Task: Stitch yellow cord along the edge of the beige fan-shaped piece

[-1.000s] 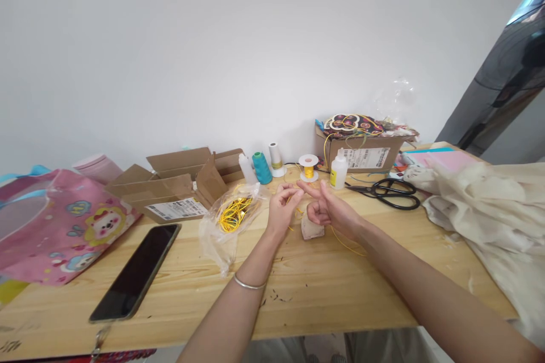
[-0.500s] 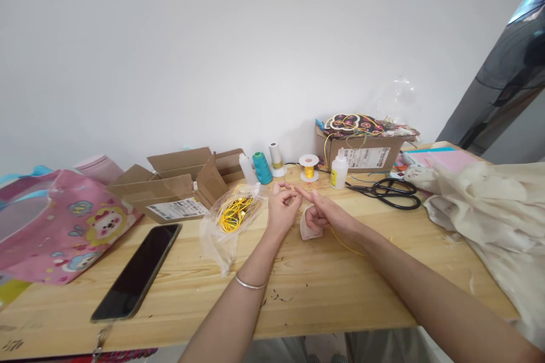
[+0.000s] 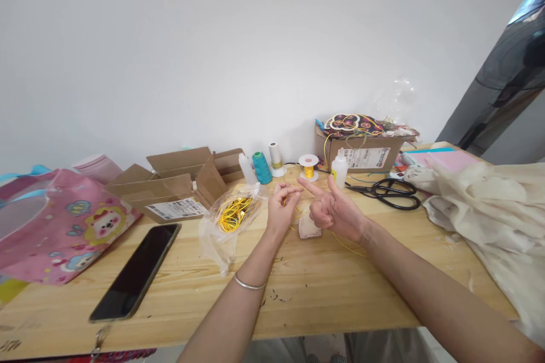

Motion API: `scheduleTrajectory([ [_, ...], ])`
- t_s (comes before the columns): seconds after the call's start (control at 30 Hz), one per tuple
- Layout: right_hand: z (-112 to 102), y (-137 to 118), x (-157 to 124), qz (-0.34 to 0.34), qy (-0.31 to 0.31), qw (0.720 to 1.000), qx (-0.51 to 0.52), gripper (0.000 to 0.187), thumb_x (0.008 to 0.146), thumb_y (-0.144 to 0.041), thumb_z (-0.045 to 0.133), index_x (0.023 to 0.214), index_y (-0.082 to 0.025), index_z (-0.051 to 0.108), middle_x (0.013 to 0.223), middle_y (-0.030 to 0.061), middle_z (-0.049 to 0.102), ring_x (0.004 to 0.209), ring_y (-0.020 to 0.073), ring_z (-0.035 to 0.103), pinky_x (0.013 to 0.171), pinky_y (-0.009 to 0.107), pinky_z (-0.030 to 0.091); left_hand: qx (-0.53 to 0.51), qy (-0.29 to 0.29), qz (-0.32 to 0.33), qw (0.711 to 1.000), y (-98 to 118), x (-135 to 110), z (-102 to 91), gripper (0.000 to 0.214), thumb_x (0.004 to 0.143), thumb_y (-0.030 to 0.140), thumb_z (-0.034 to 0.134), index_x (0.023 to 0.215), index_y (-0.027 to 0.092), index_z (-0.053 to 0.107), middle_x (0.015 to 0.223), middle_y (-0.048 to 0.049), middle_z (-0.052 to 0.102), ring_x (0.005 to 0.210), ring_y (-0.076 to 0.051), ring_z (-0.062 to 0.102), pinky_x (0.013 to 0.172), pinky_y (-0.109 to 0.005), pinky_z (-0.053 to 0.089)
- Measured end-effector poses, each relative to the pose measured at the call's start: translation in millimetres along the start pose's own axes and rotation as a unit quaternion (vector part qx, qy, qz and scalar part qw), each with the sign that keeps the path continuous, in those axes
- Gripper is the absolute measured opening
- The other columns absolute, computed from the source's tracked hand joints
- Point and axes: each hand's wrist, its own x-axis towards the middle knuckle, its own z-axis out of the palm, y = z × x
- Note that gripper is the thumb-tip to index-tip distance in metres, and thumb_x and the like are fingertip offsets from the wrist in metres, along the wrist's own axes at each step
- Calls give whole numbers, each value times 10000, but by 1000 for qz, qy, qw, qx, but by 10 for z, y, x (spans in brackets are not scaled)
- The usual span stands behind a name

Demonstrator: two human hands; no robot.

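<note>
My left hand (image 3: 283,207), with a silver bangle on the wrist, pinches a thin yellow cord (image 3: 285,199) between thumb and fingertips. My right hand (image 3: 336,212) is just to its right, index finger and thumb stretched apart, the other fingers curled in. Nothing shows between that thumb and index finger; the inside of the curled fingers is hidden. Beneath the hands lies a small pale block (image 3: 308,228) with a pinkish edge. More yellow cord (image 3: 349,247) trails over the table from under my right hand.
Behind the hands stand a yellow cord spool (image 3: 309,172), teal thread cone (image 3: 261,168) and glue bottle (image 3: 339,169). Black scissors (image 3: 389,191) lie right, near cream cloth (image 3: 489,204). Leftward are a plastic bag of cord (image 3: 234,215), open carton (image 3: 170,187), phone (image 3: 135,272) and pink bag (image 3: 72,221).
My right hand has drawn back from the left fingertips, and its thumb has lifted away from the index finger. More of the pale block shows. My left hand has barely moved.
</note>
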Motion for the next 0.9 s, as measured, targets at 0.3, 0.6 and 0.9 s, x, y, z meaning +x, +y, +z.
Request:
scheduleTrajectory([
  [0.3, -57, 85, 68, 35, 40, 995, -86, 681, 772, -600, 53, 1318, -198, 111, 419, -52, 413, 344, 67, 131, 374, 195, 73, -9, 7, 0, 1000, -59, 24, 11, 115, 651, 247, 588, 702, 168, 655, 781, -20, 436, 784, -124, 463, 670, -235, 396],
  [0.6, -99, 208, 117, -5, 77, 962, -261, 650, 795, -554, 205, 1314, -168, 148, 396, -58, 442, 311, 50, 185, 354, 175, 118, 56, -2, 19, 998, -60, 16, -13, 115, 675, 235, 562, 675, 156, 645, 790, -26, 427, 760, -123, 469, 634, -231, 392],
  [0.9, -52, 223, 112, -22, 97, 961, -257, 652, 790, -547, 252, 1318, -184, 129, 437, -49, 477, 333, 56, 261, 358, 170, 165, 128, 6, 47, 991, 13, -16, 6, 93, 654, 220, 559, 667, 157, 627, 890, -32, 392, 533, -51, 388, 477, -202, 352],
])
